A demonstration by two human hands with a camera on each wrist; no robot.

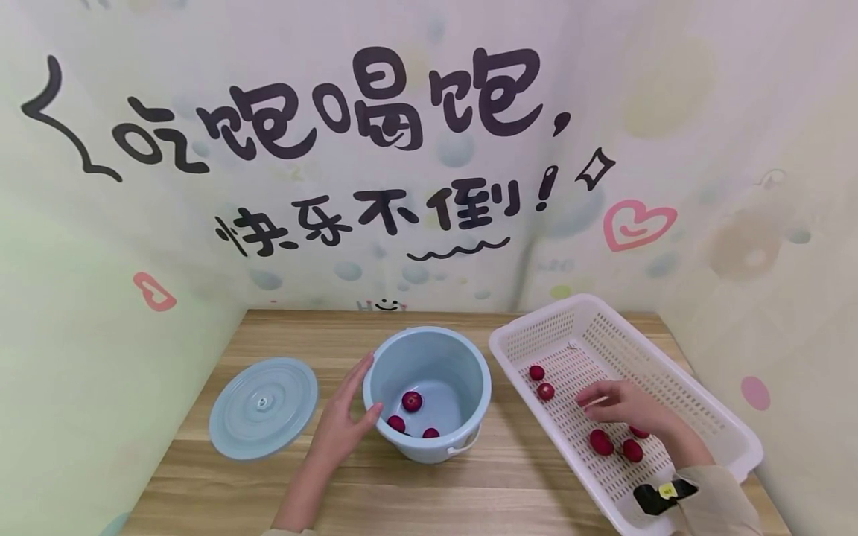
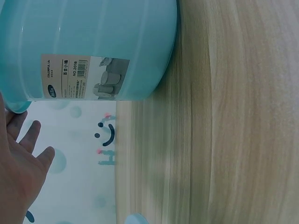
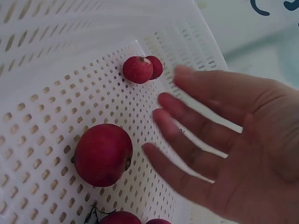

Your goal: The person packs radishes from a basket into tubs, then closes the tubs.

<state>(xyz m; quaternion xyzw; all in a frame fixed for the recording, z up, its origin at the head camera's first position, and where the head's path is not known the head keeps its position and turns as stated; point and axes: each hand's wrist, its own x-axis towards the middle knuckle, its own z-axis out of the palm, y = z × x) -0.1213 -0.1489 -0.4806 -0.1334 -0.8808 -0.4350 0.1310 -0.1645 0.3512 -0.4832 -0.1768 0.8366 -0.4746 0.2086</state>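
Observation:
My left hand is at the left side of a light blue bucket, its fingers extended along the rim and the thumb at the front edge. Three round red radishes lie on the bucket's floor. My right hand hovers over a white perforated basket with its fingers spread, nothing between them. In the right wrist view one large radish lies near the fingertips, and two more radishes sit together by the far wall. Others are partly cut off at the bottom of that view.
A round blue lid lies on the wooden table left of the bucket. The bucket's handle hangs down at its front right. Behind the table rises a wall covering with black lettering, and similar walls flank both sides.

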